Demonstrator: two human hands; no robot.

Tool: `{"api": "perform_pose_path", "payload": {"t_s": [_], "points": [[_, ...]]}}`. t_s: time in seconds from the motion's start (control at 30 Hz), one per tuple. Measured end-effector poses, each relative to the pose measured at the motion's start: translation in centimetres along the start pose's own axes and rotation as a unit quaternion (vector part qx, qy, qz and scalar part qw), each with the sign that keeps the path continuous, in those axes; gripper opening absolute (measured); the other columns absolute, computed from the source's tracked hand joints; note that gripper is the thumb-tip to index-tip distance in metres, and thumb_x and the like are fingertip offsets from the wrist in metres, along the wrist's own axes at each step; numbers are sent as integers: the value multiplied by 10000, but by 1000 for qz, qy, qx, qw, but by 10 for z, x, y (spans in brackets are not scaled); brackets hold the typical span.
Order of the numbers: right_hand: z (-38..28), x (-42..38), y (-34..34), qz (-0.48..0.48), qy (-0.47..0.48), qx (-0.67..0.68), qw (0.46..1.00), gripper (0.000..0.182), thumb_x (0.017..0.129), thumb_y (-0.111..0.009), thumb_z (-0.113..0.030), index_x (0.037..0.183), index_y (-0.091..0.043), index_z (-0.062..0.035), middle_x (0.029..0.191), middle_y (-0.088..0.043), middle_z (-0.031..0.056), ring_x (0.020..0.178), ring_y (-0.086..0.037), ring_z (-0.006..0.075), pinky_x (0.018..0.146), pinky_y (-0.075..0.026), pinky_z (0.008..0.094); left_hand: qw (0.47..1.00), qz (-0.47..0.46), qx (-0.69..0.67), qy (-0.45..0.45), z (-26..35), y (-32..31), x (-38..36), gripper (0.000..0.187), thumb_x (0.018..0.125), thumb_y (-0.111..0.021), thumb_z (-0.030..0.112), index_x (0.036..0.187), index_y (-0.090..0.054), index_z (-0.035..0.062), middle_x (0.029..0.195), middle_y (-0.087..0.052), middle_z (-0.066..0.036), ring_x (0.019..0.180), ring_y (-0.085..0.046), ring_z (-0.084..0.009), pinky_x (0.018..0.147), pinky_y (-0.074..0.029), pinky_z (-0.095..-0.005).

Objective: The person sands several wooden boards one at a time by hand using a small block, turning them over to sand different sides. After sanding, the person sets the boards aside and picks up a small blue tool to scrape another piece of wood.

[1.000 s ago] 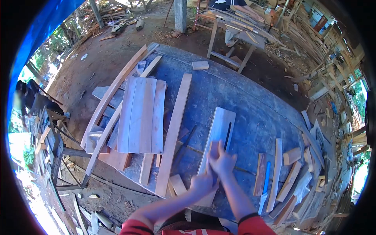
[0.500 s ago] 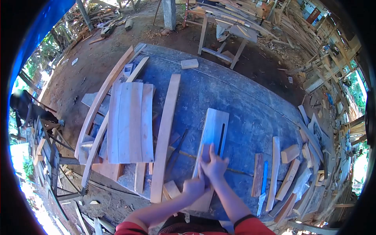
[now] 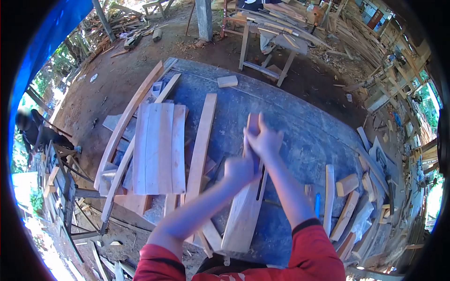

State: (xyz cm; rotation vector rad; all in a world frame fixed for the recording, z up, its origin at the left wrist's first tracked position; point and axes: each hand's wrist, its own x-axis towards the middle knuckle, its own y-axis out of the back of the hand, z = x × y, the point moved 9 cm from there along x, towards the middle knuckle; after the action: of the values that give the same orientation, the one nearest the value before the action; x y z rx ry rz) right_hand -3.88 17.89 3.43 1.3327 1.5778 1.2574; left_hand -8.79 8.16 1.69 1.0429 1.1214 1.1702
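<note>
A pale wooden board with a dark slot lies lengthwise on the dark blue work surface in front of me. Both my arms reach out over it. My right hand is wrapped around the front of a wooden hand plane at the board's far end. Just behind it, my left hand grips the rear of the same tool. The plane's body is mostly hidden under my fingers.
Left of the board lie a long plank, a stack of flat planks and a curved plank. A small block sits at the far edge. Offcuts crowd the right side. A wooden bench stands beyond; a person is far left.
Both hands have slid the plane forward along the board, from its near part to its far end, and my arms have stretched out.
</note>
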Motion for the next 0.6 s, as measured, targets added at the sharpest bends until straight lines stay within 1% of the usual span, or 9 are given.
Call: {"api": "perform_pose_path", "payload": {"t_s": [0.03,0.07,0.13,0.17,0.23,0.3,0.33,0.43,0.6], "points": [[-2,-43,-6,-2,14,15,1000,756,742,-560,-519,1345,-353,-113,812,-648,153,761,-633,282,879,-310,430,998,31,-44,15,8,-15,-42,1042,699,-582,536,1316,-119,-163,493,-551,-6,380,-534,-134,321,-394,-304],[-3,-88,-12,-2,26,29,999,765,724,-598,-503,1337,-370,-107,738,-642,162,678,-630,285,805,-340,389,1000,9,-29,0,18,-33,-85,971,707,-578,543,1257,-240,-183,489,-547,-3,380,-534,-128,323,-395,-297],[-4,-178,-32,12,57,38,998,794,700,-625,-501,1326,-378,-80,680,-634,134,611,-617,273,760,-333,381,998,-32,-61,1,33,-77,-170,862,723,-565,562,1143,-372,-166,494,-549,-3,385,-540,-133,330,-406,-299],[-5,-220,-40,25,77,28,996,790,694,-629,-507,1308,-399,-65,642,-621,115,585,-608,256,733,-331,377,995,-37,-90,-8,41,-111,-213,937,717,-562,583,1203,-318,-181,473,-535,-4,382,-538,-128,322,-398,-282],[-6,-293,-52,32,98,28,994,774,682,-641,-511,1264,-446,-40,576,-592,81,513,-572,223,669,-317,370,987,-124,-103,22,47,-119,-274,1026,703,-567,601,1266,-232,-189,458,-518,1,364,-519,-113,310,-392,-275],[-9,-326,-53,26,91,41,995,762,675,-648,-509,1239,-471,-29,547,-575,66,466,-546,208,631,-306,368,985,-152,-84,10,53,-131,-309,1054,697,-572,606,1285,-195,-184,458,-515,2,355,-509,-108,305,-391,-277],[-10,-336,-50,15,81,29,996,746,673,-651,-499,1227,-482,-27,533,-562,58,434,-520,198,609,-291,365,981,-181,-67,-3,55,-140,-323,1083,690,-576,611,1303,-158,-179,459,-512,3,346,-498,-104,300,-390,-278],[-7,-338,-50,19,69,7,997,729,672,-654,-480,1218,-491,-26,516,-547,49,394,-491,185,589,-277,362,988,-146,-56,-17,55,-136,-318,1081,680,-585,615,1309,-176,-163,463,-505,5,341,-487,-99,301,-391,-284],[9,-272,-59,60,49,-19,997,695,686,-629,-486,1222,-502,-63,500,-543,44,374,-467,190,607,-303,381,988,-143,-53,-10,48,-137,-249,1049,686,-610,569,1316,-176,-149,513,-537,-8,380,-520,-115,332,-416,-289]]}}
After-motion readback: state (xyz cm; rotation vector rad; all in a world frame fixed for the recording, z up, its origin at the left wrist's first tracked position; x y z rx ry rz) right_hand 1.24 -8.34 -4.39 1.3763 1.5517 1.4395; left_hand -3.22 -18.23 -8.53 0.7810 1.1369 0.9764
